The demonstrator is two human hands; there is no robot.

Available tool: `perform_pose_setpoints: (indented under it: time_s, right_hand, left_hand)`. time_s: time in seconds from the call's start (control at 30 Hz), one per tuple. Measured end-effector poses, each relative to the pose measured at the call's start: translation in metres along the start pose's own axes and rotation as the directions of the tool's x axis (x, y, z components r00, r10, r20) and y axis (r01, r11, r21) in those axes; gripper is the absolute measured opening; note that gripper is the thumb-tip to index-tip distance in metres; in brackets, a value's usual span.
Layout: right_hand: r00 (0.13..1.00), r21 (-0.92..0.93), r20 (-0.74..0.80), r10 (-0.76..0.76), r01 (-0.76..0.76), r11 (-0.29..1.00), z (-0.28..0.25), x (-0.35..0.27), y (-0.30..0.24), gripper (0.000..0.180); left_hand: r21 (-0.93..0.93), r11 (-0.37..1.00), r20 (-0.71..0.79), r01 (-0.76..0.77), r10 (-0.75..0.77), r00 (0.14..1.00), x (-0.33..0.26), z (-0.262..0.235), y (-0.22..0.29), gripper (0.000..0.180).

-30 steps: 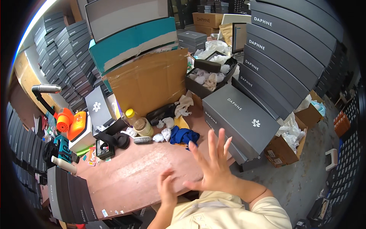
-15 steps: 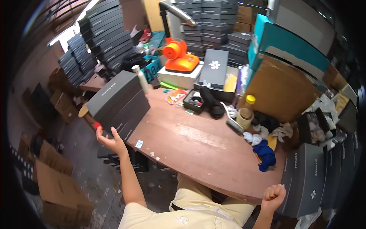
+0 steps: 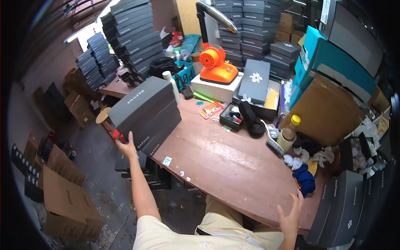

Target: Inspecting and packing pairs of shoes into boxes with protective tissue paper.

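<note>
My left hand [image 3: 127, 147] is at the near lower corner of the top dark grey shoe box [image 3: 146, 104] in a short stack at the table's left edge. Its thumb lies along the box's end, while the other fingers are partly hidden at the corner. A small red patch [image 3: 118, 135], whose kind I cannot make out, shows beside these fingers. My right hand [image 3: 291, 213] is open and holds nothing, fingers spread, over the near right edge of the brown table [image 3: 216, 162]. Just beyond it lies a bundled blue cloth [image 3: 305, 181].
An orange machine [image 3: 217, 66] stands on a white box at the back. A brush [image 3: 273, 143], a yellow-capped bottle [image 3: 288, 135] and crumpled paper lie at the right. Upright shoe boxes [image 3: 339, 208] stand by the right edge. Cartons [image 3: 68, 204] sit on the floor at left.
My left hand has come onto the corner of the shoe box and its fingers have closed in. My right hand has opened from a fist. The whole view has shifted a little.
</note>
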State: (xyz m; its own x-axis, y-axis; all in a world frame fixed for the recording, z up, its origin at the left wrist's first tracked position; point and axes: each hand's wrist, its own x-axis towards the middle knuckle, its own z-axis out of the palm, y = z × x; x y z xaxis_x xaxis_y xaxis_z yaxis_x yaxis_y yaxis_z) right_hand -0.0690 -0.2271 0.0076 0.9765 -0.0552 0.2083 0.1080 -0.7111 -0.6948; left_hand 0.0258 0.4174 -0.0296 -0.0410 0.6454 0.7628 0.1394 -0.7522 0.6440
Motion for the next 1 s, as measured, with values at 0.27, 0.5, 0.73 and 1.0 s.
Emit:
perform_pose_setpoints:
  time_s: [0.27, 0.5, 0.73, 1.0]
  right_hand:
    - [0.993, -0.404, -0.023, 0.112, -0.112, 0.908, -0.027, 0.017, 0.019, 0.078]
    - [0.987, -0.341, -0.058, 0.152, -0.163, 0.926, -0.035, 0.063, 0.112, 0.068]
    - [0.994, -0.392, -0.103, -0.020, -0.022, 0.920, -0.032, 0.105, 0.150, 0.037]
    - [0.961, 0.655, -0.277, -0.016, 0.201, 0.729, -0.012, 0.050, 0.008, 0.034]
  left_hand:
    - [-0.045, 0.999, 0.147, -0.010, 0.017, 0.989, 0.028, -0.012, -0.012, 0.041]
    - [-0.040, 0.997, 0.180, 0.069, -0.061, 0.982, -0.012, -0.039, 0.133, 0.043]
    - [-0.328, 0.944, 0.388, 0.040, 0.095, 0.917, -0.186, -0.125, 0.216, 0.026]
    - [-0.272, 0.962, 0.813, 0.017, 0.220, 0.540, -0.307, -0.203, 0.235, 0.025]
